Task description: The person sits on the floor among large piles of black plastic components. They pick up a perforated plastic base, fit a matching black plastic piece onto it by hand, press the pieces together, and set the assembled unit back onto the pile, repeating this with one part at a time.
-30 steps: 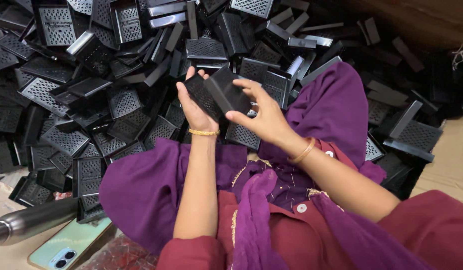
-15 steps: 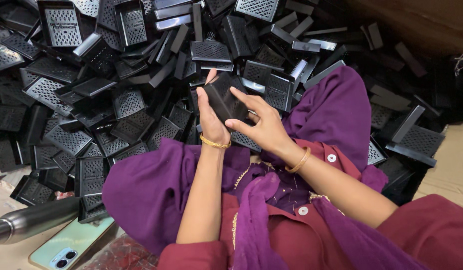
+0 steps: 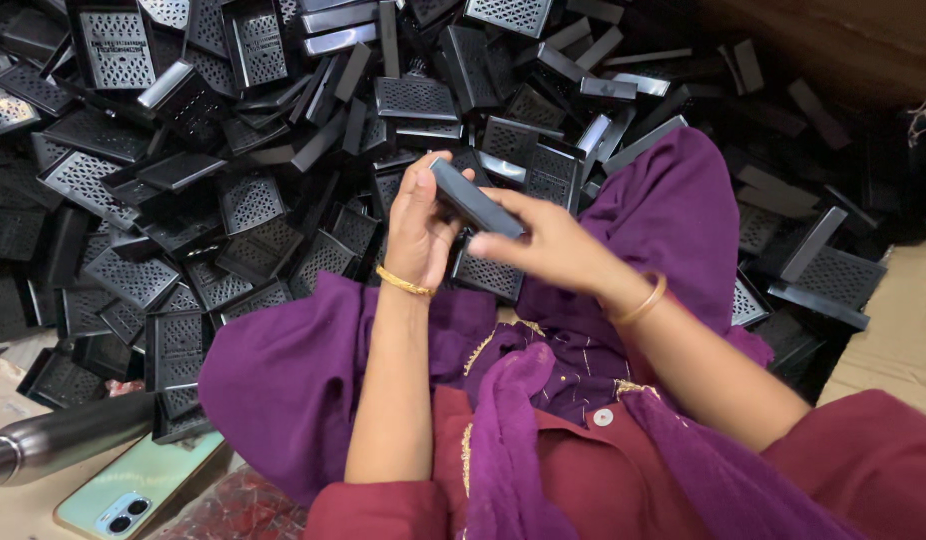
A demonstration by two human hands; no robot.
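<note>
Cardboard floor shows at the right edge, w/ a big heap of black perforated plastic covers filling most of the view in front of us. We hold one black cover up above our lap, tilted edge-on, roughly over the near rim of the heap. Our left hand cups it from the left side, fingers curled and pressed against its back; our right hand grips the lower end, thumb on top and fingers pinching from beneath. Both hands are closed on the same piece, so we judge it's mid-handling — being checked or fitted, can't tell which from this angle. As for progress: only this one piece is out of the heap, and we see no separate stack of finished ones, so most of the work looks left to do. Outward from there: purple scarf draped over our knees and maroon clothing below, gold bangles on both wrists. At lower left, well apart from the hands, lie a shiny metal bottle and, just beside it, a pale green phone camera-side up, plus a bit of red patterned wrapping near the bottom edge.
</note>
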